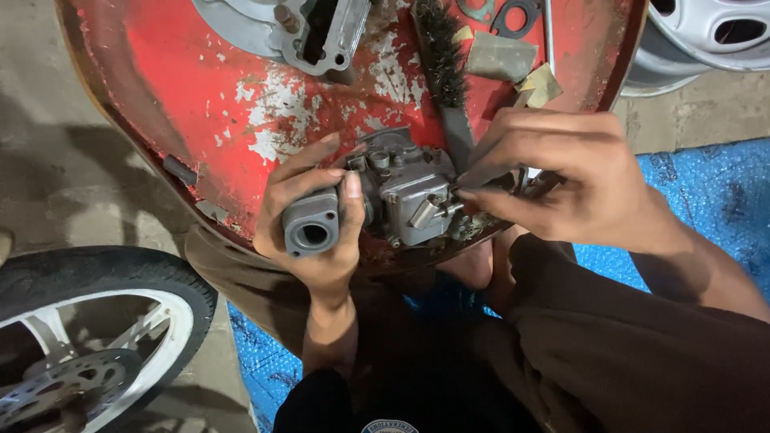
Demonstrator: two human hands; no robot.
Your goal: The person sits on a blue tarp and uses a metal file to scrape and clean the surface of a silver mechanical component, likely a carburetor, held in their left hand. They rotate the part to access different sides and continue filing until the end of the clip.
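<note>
Concrete floor (48, 120), with a blue plastic sheet (706, 192) spread under the seated person. A red, paint-chipped metal tray (200, 104) serves as the surface and rests over the lap; its near edge is where the work sits.

A grey cast-metal carburetor (393, 192) is held just above the near edge of the tray. The left hand (309, 216) is wrapped around its round intake end, thumb laid over the top, fingers closed on the body. The right hand (561, 180) is pinched narrowly at the carburetor's right side, fingertips meeting on a small part or thin tool; which of the 2 cannot be told.

Toward the far edge of the tray are seen a wire brush (441, 60), a grey metal housing (313, 28), 2 gaskets (513, 16) and folded abrasive paper (501, 56).

A motorcycle wheel (88, 337) lies at the left and a silver car rim (706, 36) at the far right.

Handling judgement: the carburetor is judged rigid and fairly weighty for its bulk, possibly slick with residue. Its protruding levers and screws look delicate, so the solid intake end and main body are judged the safest grip.
</note>
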